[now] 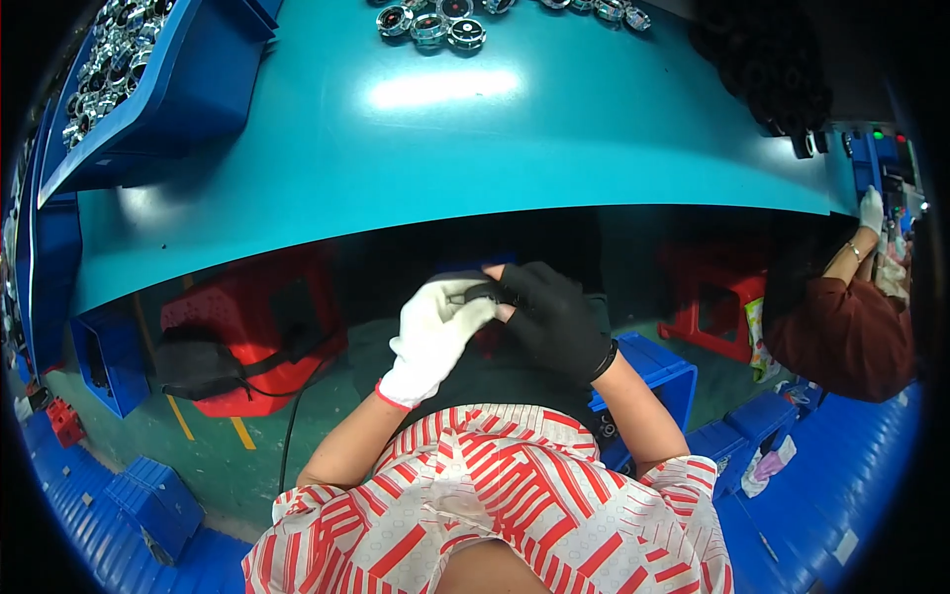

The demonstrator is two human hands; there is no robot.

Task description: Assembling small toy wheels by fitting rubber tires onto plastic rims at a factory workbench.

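Observation:
My left hand [433,332], in a white knitted glove with a red cuff edge, is closed with thumb and fingers pinched on a small black ring-like part [483,293]. My right hand [556,315] wears a black glove that leaves the fingertips bare, and its thumb and index finger grip the same part from the other side. Both hands are close together in front of my body, below the near edge of the teal table [475,148]. The part's details are lost against the dark glove and background.
Chrome-rimmed round parts [466,35] lie on the table's far side. A blue bin [198,89] of similar parts stands far left; black rings [777,84] are piled far right. Red stools [228,317] flank me below the table. A co-worker's gloved hand [871,210] is at right.

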